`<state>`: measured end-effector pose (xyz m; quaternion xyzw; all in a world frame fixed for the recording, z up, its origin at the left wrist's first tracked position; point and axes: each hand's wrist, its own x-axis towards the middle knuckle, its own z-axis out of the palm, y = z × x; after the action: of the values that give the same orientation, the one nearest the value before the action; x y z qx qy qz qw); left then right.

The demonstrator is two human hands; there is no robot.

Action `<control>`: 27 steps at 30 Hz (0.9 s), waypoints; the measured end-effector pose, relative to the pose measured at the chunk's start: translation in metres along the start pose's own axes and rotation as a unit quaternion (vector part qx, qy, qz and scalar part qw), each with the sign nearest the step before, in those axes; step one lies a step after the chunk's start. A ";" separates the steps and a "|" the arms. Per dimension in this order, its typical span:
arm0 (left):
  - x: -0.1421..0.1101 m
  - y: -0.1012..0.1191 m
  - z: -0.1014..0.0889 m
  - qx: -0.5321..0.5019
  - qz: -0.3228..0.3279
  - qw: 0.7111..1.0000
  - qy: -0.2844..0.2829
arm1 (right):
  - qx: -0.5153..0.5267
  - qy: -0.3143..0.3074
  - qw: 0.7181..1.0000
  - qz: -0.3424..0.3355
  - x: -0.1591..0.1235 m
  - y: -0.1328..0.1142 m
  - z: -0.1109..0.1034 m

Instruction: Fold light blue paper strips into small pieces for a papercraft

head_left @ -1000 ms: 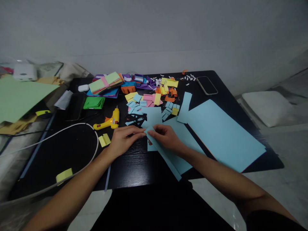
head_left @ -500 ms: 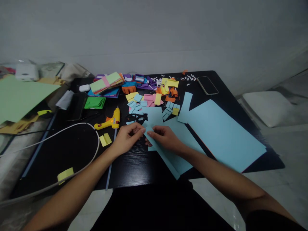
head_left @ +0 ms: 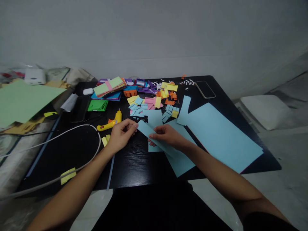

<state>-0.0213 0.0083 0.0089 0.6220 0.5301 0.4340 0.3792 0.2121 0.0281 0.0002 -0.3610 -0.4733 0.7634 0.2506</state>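
Both my hands hold a long light blue paper strip point(head_left: 146, 130) just above the black table point(head_left: 134, 163). My left hand point(head_left: 121, 134) pinches the strip's far left end, fingers closed. My right hand point(head_left: 168, 136) grips the strip near its middle, thumb on top. Under the strip lie a smaller light blue piece point(head_left: 154, 118) and a wider light blue sheet point(head_left: 180, 160). A large light blue sheet point(head_left: 223, 138) lies to the right of my right hand.
A yellow glue gun point(head_left: 109, 122) lies left of my left hand, a white cable point(head_left: 72, 130) looping beside it. Several coloured paper scraps point(head_left: 149, 102) and a paper stack point(head_left: 109, 86) sit further back. A phone point(head_left: 205, 89) lies back right, a green sheet point(head_left: 24, 99) far left.
The strip has swung flatter and slid left. Its end now reaches my left hand's fingertips, and its near end no longer hangs over the table's front edge.
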 end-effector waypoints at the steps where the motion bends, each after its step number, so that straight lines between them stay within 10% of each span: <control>1: 0.001 0.001 -0.001 -0.011 -0.007 1.000 -0.002 | -0.008 0.003 1.000 -0.002 0.000 0.000 -0.001; 9: 0.002 0.012 -0.003 -0.081 -0.082 0.983 -0.144 | -0.086 -0.024 0.996 0.001 -0.002 -0.007 -0.002; 18: -0.038 -0.008 -0.021 -0.038 -0.110 0.990 -0.079 | -0.329 -0.024 0.943 -0.035 -0.017 -0.016 -0.033; 27: -0.067 -0.003 -0.008 0.362 0.123 0.924 -0.002 | -0.517 0.013 0.834 -0.190 -0.030 0.002 -0.021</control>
<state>-0.0340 -0.0575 0.0000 0.7777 0.5701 0.2547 0.0729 0.2466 0.0168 0.0018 -0.3511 -0.8551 0.3398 0.1733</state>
